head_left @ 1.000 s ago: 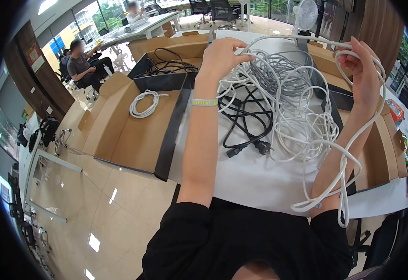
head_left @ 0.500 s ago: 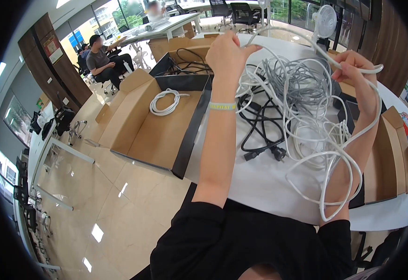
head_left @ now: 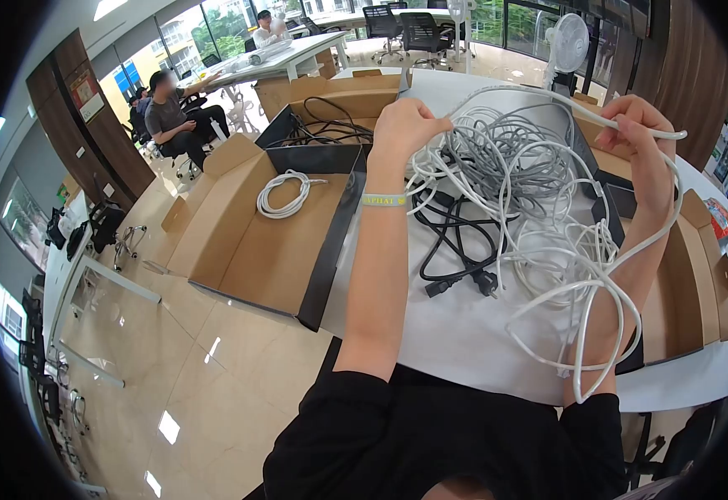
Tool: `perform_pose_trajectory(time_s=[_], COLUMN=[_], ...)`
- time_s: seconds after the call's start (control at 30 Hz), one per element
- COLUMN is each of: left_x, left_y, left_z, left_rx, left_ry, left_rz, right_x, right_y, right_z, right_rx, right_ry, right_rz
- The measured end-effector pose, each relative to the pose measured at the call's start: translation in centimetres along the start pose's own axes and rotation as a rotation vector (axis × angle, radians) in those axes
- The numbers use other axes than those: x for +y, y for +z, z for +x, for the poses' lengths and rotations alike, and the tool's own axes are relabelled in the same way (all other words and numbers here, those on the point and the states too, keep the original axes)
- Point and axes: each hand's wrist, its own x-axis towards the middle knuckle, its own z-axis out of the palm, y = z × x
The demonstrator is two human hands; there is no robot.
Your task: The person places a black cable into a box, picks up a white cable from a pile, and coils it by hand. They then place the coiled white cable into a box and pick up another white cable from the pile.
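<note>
Holding white cable [head_left: 539,87] raised btwn both hands over table [head_left: 464,333] | L hand [head_left: 406,125] fisted shut round it | R hand [head_left: 643,146] fingers clamped near its end | loops draped on R forearm, prob. so slack hangs clear of tangled pile [head_left: 514,167]

My left hand [head_left: 406,125] closes over the thin white cable [head_left: 668,132], hiding my fingertips. A tangled heap of white and grey cords [head_left: 522,167] buries part of the black power lead [head_left: 451,242]. The brown cardboard box [head_left: 697,275] at right runs into the dark lens rim.
</note>
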Motion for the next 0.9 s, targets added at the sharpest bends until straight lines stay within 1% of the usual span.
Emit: perform_pose_trajectory(time_s=[0.03, 0.1, 0.27, 0.33, 0.37, 0.43, 0.47, 0.5, 0.53, 0.6, 0.63, 0.67, 0.7, 0.77, 0.8, 0.83, 0.9], left_x=[0.1, 0.3, 0.9, 0.8, 0.8, 1.1, 1.4, 1.5, 1.7, 2.5, 2.8, 2.9, 3.1, 4.0, 4.5, 4.7, 5.7], left_y=[0.1, 0.3, 0.0, -0.1, -0.3, -0.7, -1.0, -1.1, -1.0, -1.4, -1.5, -1.3, -0.9, -0.8, -1.1, -0.9, -0.5], left_z=[0.0, 0.0, -0.5, -0.6, -0.4, -0.3, -0.3, -0.5, -0.5, -0.9, -1.2, -1.1, -1.3, -1.2, -1.7, -1.6, -1.8], left_rx=[-0.003, 0.038, 0.113, 0.135, 0.165, 0.205, 0.203, 0.192, 0.149, 0.164, 0.180, 0.159, 0.150, 0.139, 0.091, 0.089, -0.037], left_ry=[-0.003, 0.096, 0.161, 0.186, 0.185, 0.197, 0.204, 0.206, 0.188, 0.204, 0.217, 0.236, 0.219, 0.227, 0.187, 0.187, 0.199], left_rz=[-0.001, -0.033, -0.016, -0.010, -0.039, -0.068, -0.161, -0.254, -0.500, -0.539, -0.578, -0.694, -0.691, -0.876, -0.848, -0.850, -1.055], right_x=[0.0, 0.3, 0.1, 0.2, 0.4, 1.1, 1.7, 1.9, 2.2, 5.8, 7.1, 8.4, 9.4, 10.1, 10.1, 10.0, 10.1], right_y=[0.0, 0.0, 0.8, 1.6, 2.3, 5.3, 6.6, 8.4, 10.2, 12.9, 13.8, 14.6, 15.2, 15.8, 15.6, 15.4, 14.8], right_z=[-0.1, 0.1, 0.1, -0.1, -0.1, -0.7, -0.2, -0.3, -0.6, -1.5, -2.0, -2.8, -3.4, -3.9, -3.7, -3.5, -3.0], right_rx=[0.021, 0.031, 0.044, -0.043, -0.154, -0.230, -0.360, -0.368, -0.377, -0.373, -0.384, -0.369, -0.346, -0.308, -0.246, -0.184, -0.148], right_ry=[-0.014, -0.028, -0.037, 0.011, 0.004, 0.058, -0.104, -0.123, -0.138, -0.176, -0.157, -0.169, -0.193, -0.208, -0.202, -0.192, -0.213], right_rz=[-0.001, 0.031, 0.044, 0.039, -0.043, -0.090, -0.296, -0.353, -0.409, -0.495, -0.490, -0.509, -0.528, -0.527, -0.533, -0.540, -0.534])
